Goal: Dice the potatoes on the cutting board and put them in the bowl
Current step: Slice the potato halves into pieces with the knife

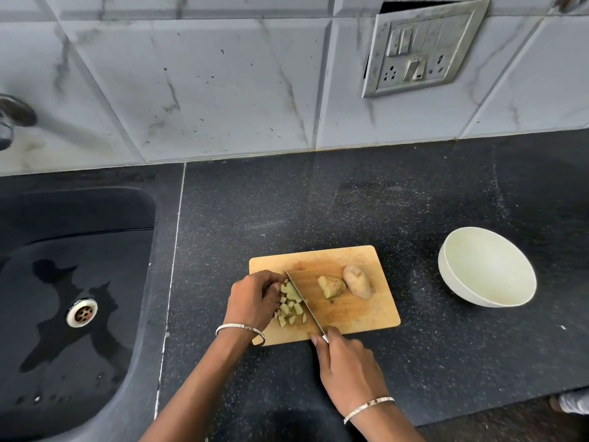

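- Head view: cutting board [360, 317] lies on the countertop [318, 212], nearer its front edge, just right of the sink [63, 218].
- Diced potato pieces [288, 306] are piled at the board's left edge.
- Left hand [251, 298]: fingers curled down onto the pile, holding the pieces against the blade.
- Right hand [347, 368] is at the board's near edge, wrapped tight round the knife [302, 301] handle.
- Blade runs diagonally toward the board's far-left, edge down, touching the pile's right side.
- Cut potato half [331, 286] is mid-board, and a whole potato [357, 281] touches it on the right.
- White bowl [487, 272] stands on the countertop right of the board, well apart.
- Bangle on each wrist.
- Sink has a wet patch and a drain [82, 312].
- Switch plate [424, 49] is on the tiled wall.
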`<act>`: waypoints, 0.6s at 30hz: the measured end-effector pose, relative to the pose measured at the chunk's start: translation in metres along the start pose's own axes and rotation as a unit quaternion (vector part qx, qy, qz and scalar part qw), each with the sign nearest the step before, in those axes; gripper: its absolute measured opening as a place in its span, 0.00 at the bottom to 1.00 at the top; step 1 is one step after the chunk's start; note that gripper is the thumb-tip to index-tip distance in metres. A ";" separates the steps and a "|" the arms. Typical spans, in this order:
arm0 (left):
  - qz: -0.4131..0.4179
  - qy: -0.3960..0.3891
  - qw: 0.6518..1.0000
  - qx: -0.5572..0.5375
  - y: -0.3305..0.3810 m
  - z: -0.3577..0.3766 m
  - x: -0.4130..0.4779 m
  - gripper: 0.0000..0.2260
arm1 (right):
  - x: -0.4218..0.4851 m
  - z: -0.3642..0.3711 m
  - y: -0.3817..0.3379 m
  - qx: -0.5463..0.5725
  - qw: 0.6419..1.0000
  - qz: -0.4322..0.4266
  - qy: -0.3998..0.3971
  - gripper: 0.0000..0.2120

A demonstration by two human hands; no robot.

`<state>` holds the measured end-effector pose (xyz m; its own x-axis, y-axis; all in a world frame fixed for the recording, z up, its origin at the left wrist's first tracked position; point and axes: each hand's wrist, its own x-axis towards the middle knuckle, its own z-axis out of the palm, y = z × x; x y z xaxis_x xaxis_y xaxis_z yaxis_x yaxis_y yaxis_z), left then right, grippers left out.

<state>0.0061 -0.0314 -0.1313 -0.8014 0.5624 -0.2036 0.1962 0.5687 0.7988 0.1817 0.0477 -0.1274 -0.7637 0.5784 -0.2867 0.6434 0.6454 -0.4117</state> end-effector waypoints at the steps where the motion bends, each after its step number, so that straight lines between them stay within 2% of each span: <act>1: -0.006 -0.004 1.000 -0.009 0.001 0.000 0.000 0.09 | -0.001 -0.001 0.001 0.000 1.000 -0.002 0.003 0.18; 13: -0.039 0.005 0.996 -0.082 -0.001 -0.001 -0.012 0.11 | -0.004 -0.003 0.007 -0.020 1.000 0.001 0.014 0.19; 18: -0.048 0.022 0.993 -0.102 0.001 -0.007 -0.012 0.07 | -0.012 -0.005 0.006 -0.012 1.000 0.000 0.006 0.19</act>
<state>0.0124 -0.0419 -0.1240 -0.8357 0.4823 -0.2625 0.0026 0.4815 0.8764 0.1950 0.0471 -0.1217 -0.7628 0.5849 -0.2757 0.6449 0.6573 -0.3900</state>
